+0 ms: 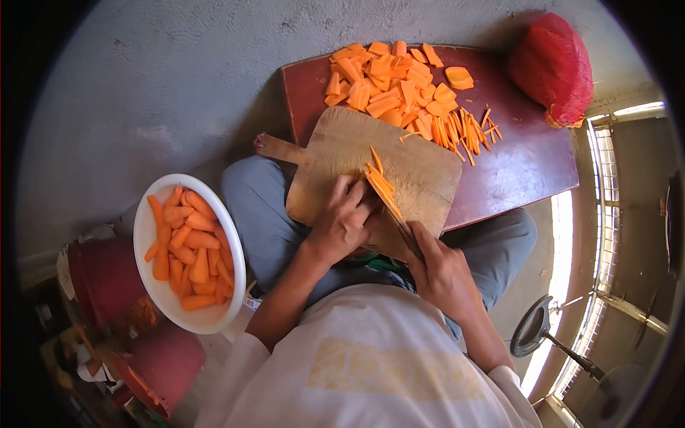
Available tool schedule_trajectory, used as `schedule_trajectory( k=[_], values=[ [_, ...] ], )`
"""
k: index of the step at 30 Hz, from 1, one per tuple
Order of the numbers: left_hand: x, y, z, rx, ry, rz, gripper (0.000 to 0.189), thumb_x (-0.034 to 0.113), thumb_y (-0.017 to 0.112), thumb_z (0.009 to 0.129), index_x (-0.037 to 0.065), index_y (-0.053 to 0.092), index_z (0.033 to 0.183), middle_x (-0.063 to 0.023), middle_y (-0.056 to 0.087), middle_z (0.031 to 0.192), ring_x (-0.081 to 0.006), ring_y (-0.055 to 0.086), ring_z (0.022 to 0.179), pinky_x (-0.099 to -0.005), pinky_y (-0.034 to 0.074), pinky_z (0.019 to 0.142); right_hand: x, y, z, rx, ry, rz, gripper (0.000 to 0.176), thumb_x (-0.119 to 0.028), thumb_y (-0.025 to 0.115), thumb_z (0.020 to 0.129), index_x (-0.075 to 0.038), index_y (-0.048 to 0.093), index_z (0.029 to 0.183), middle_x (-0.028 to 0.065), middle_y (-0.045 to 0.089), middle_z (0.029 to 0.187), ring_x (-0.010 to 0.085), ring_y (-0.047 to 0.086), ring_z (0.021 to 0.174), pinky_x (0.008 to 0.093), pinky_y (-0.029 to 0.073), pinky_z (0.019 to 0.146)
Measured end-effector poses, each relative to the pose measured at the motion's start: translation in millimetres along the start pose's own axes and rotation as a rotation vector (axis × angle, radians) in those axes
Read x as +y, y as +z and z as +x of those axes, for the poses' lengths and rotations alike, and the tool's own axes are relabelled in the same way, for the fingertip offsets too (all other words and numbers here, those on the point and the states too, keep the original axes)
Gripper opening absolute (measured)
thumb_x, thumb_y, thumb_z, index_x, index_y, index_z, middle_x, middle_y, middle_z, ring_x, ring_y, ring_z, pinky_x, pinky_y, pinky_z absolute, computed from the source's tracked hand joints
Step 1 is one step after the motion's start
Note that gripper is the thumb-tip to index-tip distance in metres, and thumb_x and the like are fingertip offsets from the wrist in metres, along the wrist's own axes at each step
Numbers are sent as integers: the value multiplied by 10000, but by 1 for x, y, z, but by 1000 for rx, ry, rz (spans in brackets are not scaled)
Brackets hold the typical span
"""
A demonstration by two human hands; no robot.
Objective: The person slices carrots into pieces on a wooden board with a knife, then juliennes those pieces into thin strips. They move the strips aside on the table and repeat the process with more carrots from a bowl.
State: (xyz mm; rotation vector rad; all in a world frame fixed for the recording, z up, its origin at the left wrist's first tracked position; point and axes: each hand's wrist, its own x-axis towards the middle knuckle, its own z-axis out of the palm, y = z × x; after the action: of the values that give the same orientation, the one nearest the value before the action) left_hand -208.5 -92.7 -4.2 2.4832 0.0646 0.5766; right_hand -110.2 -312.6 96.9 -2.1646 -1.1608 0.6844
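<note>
On the wooden cutting board (342, 146), my left hand (341, 221) is closed, with its fingers curled beside the knife blade. Whatever lies beneath those fingertips is hidden. My right hand (448, 279) grips a knife (408, 232), its blade angled up and left across the board. Thin carrot sticks (382, 187) lie along the right side of the blade, near the left fingertips. Beyond the board, a heap of flat carrot slices (392, 82) and a smaller pile of cut carrot sticks (464, 132) rest on the dark red table (514, 167).
A white basin (237, 274) of peeled carrots stands at left. Red tubs (160, 364) are below it, with a person (93, 364) nearby at lower left. A red mesh sack (553, 68) sits at the table's right end, near the wall (178, 85). A fan (534, 324) stands at right.
</note>
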Motion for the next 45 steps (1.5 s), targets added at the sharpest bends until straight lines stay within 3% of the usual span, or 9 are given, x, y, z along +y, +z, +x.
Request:
schedule_trajectory(
  k=[6, 7, 10, 13, 20, 26, 38, 42, 45],
  values=[
    [-1, -4, 1, -48, -13, 39, 257, 89, 786, 942, -4, 785, 1181, -212, 661, 1313, -443, 587, 1153, -510, 547, 1026, 3, 8, 27, 47, -87, 19, 501, -144, 704, 1046, -8, 529, 1495, 298, 745, 1012, 519, 730, 896, 566, 580, 759],
    [0, -2, 2, -22, -18, 11, 253, 91, 779, 949, -4, 785, 1183, -217, 660, 1317, -445, 586, 1155, -511, 543, 1031, -3, -1, 16, -9, 47, 26, 474, -111, 693, 1040, -20, 568, 1487, 319, 747, 1132, 534, 728, 991, 550, 594, 798],
    [-1, 1, -4, -29, -6, -1, 250, 105, 761, 971, 3, 790, 1198, -223, 655, 1317, -447, 583, 1153, -531, 537, 1034, -6, -1, 5, -35, 62, 14, 476, -113, 699, 1035, -17, 578, 1485, 329, 743, 1132, 528, 732, 997, 546, 598, 802],
    [-7, 6, -10, -66, 5, 67, 261, 116, 760, 968, 10, 799, 1203, -219, 649, 1319, -439, 577, 1146, -554, 526, 1041, 6, 20, 32, 57, -71, -60, 526, -162, 725, 1028, -18, 539, 1498, 286, 750, 981, 510, 738, 857, 571, 590, 741],
    [7, -8, -6, -6, -11, 134, 229, 81, 755, 917, 21, 809, 1131, -179, 648, 1335, -407, 562, 1142, -555, 467, 1008, 4, -1, -1, 5, -16, 3, 497, -161, 717, 1038, -3, 555, 1481, 286, 761, 1053, 510, 739, 906, 570, 588, 761],
    [5, -5, -9, -27, -34, 112, 266, 70, 721, 925, 38, 803, 1176, -158, 634, 1371, -375, 547, 1109, -551, 457, 1000, 10, 16, 31, 94, -152, -1, 520, -139, 723, 1032, -9, 546, 1503, 296, 757, 1047, 518, 735, 878, 573, 589, 743],
    [-3, -1, -13, 13, 5, 86, 304, 115, 683, 959, 29, 808, 1223, -141, 629, 1392, -376, 555, 1177, -531, 475, 1044, 3, 0, 19, 37, -53, 86, 531, -141, 719, 1042, -13, 532, 1522, 303, 767, 1048, 522, 735, 910, 576, 588, 757],
    [0, -3, -15, -20, -14, 105, 310, 96, 652, 968, 21, 805, 1227, -169, 620, 1303, -386, 554, 1170, -533, 479, 1052, 1, 10, 18, -12, 40, -2, 529, -151, 719, 1043, -16, 534, 1520, 310, 763, 1061, 530, 730, 911, 576, 584, 772],
    [2, -6, -16, -85, -69, 119, 325, 82, 632, 966, 19, 804, 1234, -189, 605, 1230, -394, 553, 1167, -536, 485, 1056, 1, 15, 32, 54, -83, 15, 497, -146, 715, 1045, -15, 545, 1493, 309, 761, 1055, 529, 732, 905, 579, 583, 766]
  ],
)
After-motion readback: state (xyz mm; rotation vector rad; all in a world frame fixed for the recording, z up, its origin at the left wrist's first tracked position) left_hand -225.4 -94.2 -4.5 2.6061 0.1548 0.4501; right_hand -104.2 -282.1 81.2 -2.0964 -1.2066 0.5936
